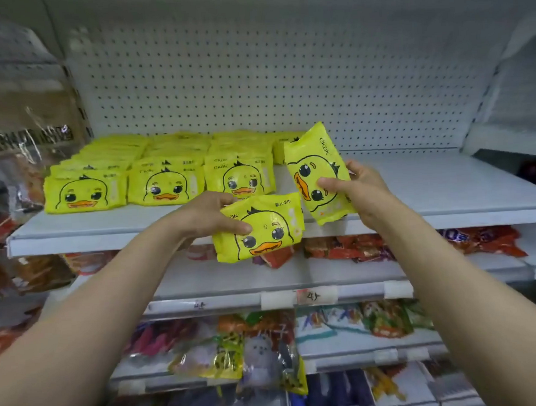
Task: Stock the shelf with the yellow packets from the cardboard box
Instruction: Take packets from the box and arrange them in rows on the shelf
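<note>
Several yellow duck-face packets [164,183] stand in three rows on the left half of the white shelf [449,190], with one more packet [283,144] behind them to the right. My left hand [207,215] grips a yellow packet [262,230] by its left end, just in front of the shelf edge. My right hand [359,187] holds another yellow packet [317,174] turned on its end, tilted, over the shelf right of the rows. The cardboard box is out of view.
A white pegboard [267,76] backs the shelf, and the shelf's right half is bare. Lower shelves [330,293] hold red and mixed snack bags. Clear-wrapped goods [25,147] hang at the left.
</note>
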Demonstrator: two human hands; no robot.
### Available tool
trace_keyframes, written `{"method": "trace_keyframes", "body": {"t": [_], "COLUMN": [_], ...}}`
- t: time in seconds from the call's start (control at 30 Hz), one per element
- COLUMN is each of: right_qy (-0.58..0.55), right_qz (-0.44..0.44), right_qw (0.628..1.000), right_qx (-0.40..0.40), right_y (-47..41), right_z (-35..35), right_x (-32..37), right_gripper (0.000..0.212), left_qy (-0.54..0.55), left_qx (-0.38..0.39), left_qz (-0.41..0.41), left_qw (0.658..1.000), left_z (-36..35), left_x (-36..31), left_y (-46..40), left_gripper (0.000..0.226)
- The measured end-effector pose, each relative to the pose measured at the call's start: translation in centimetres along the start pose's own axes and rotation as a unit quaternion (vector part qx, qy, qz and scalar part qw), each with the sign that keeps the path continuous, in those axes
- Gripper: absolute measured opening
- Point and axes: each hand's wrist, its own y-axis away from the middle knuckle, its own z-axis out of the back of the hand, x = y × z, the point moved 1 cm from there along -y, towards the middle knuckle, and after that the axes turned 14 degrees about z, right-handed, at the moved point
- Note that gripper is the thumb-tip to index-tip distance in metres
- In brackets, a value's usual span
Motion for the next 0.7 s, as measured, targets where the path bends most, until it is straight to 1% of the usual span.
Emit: {"method": "trace_keyframes", "body": {"t": [0.1,0.2,0.27,0.37,0.43,0.5,0.57,0.7], "right_qy": [0.054,0.12,0.163,0.218,0.264,0.309,0.362,0.391], "right_qz": [-0.01,-0.04,-0.047,-0.032,-0.019,0.001,0.031,0.068], "right_qw": [0.998,0.99,0.982,0.969,0.953,0.934,0.909,0.882], "right_qx": [0.014,0.055,0.078,0.113,0.145,0.178,0.202,0.253], "right_y": [-3.4,-6.4,-8.2,-10.5,-12.3,-14.5,-16.7,-20.5], "right_z": [0.9,1.6,1.9,2.4,2.8,3.0,2.9,2.1], "right_x": [-0.6,-1.8,-2.6,-3.3,-3.6,-4.4,-5.2,-6.4], "right_gripper": [0.037,0.031,0.032,0.03,0.029,0.035,0.048,0.059], "left_qy": [-0.006,-0.014,-0.022,-0.038,-0.051,-0.067,-0.071,-0.044], "left_qx": [0.016,0.029,0.042,0.043,0.044,0.047,0.048,0.04], "left_qz": [-0.014,-0.026,-0.03,-0.029,-0.028,-0.028,-0.031,-0.031], "left_qw": [1.0,0.999,0.998,0.998,0.997,0.996,0.996,0.998], "left_z": [0.2,0.2,0.3,0.1,-0.1,-0.4,-0.7,-1.2], "left_x": [-2.0,-3.1,-3.7,-4.0,-4.3,-4.7,-5.2,-6.6], "left_y": [-2.9,-5.7,-7.1,-9.1,-10.1,-11.1,-11.8,-12.4], "left_gripper": [0.031,0.028,0.027,0.03,0.033,0.038,0.043,0.032]}}
